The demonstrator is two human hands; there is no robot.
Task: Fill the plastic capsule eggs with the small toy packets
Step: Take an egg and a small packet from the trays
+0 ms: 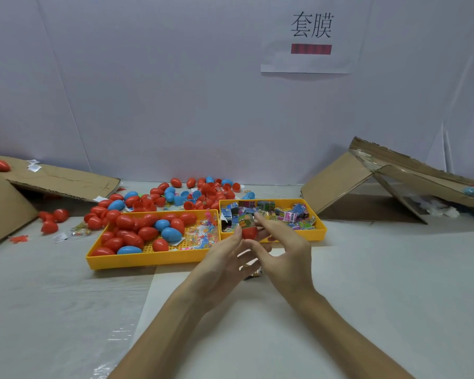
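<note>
Red plastic shows between our fingertips: a red egg half (249,232) is pinched by our left hand (225,258), fingers on one side and thumb on the other, open end up. A green toy packet (244,220) stands partly inside it, its top sticking out. We hold both in the air over the near rim of the right yellow tray (321,231), towards the middle of the desk (381,283).

Our right hand (285,250) is just beside the egg half, spread and holding nothing, the forefinger reaching to the packet. We cannot tell if it touches.

Below our hands a small shiny packet (255,273) lies on the desk.

The right tray holds a heap of printed packets (293,214). Touching its left side, the left yellow tray (148,261) holds closed red and blue eggs (137,233) at its left end and clear toy bags (203,235) at its right end.

Behind both trays, along the desk's far edge, more loose eggs and halves (197,192) lie scattered, mostly red. A few reach the left, near a flattened cardboard sheet (60,181). At the right far corner leans folded cardboard (340,181).

On the white wall behind hangs a paper sign (311,34).
</note>
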